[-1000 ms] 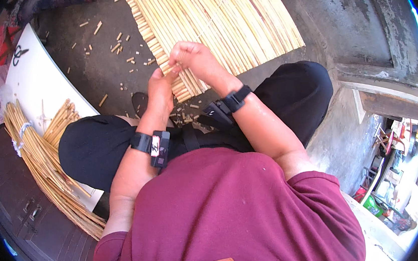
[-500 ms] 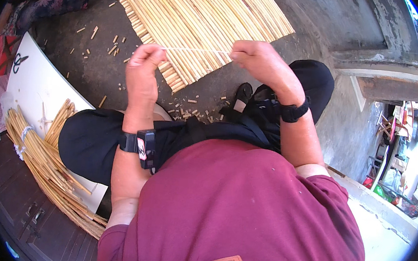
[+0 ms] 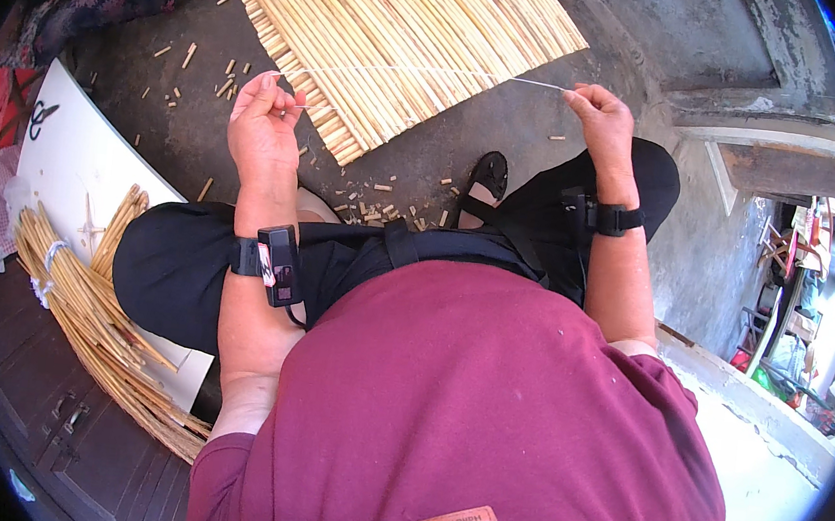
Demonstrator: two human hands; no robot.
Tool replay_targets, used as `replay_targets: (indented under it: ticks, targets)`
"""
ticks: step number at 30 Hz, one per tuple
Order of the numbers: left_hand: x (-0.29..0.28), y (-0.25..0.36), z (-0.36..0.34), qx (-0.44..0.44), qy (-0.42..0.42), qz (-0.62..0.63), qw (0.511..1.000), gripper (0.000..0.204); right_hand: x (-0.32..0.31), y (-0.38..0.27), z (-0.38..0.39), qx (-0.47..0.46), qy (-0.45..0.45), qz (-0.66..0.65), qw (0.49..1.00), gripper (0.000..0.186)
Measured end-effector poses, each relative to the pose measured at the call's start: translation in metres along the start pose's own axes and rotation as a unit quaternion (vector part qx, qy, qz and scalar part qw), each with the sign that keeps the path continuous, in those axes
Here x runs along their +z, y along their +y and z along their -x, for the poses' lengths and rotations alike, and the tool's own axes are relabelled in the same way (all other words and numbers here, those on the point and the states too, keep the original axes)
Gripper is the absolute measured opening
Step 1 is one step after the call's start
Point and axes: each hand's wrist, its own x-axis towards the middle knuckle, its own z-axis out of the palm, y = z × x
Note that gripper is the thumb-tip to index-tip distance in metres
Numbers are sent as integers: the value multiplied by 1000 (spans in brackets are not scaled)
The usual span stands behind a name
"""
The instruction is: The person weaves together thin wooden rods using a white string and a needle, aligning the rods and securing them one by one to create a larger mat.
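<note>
A thin white string stretches between my hands in a slight arc. My left hand pinches one end, with a short tail of string sticking out beside the fingers. The other end is gripped between thumb and fingertips of my right hand, raised above my right knee. Beyond the string lies a mat of pale reed stalks set side by side on the floor, its near left edge uneven with short stalk ends. My left hand is just off that edge, not visibly touching it.
Cut stalk pieces litter the dark floor. At the left, a bundle of long stalks tied with white lies across a white board with black scissors on it. Another person's patterned trouser leg reaches in at the upper left.
My hands have moved apart, the right one outward to the right and the left slightly left and down. A longer span of string now shows between them.
</note>
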Motion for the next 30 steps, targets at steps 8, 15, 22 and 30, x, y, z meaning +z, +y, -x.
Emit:
replay_targets:
  ticks: [8,15,22,30]
  targets:
    - [3,3,2,-15,14,23,1000,9,-28,-34,-12,217,-73,-397,889,9]
    - [7,1,2,-10,16,32,999,8,-28,-27,-27,244,-69,-586,769,6]
    - [21,4,9,139,-59,-157,976,58,-32,-63,-74,103,-36,-767,632,10]
    - [-12,-45,25,-133,126,-91,979,44,42,-136,-85,-40,-32,-205,978,17]
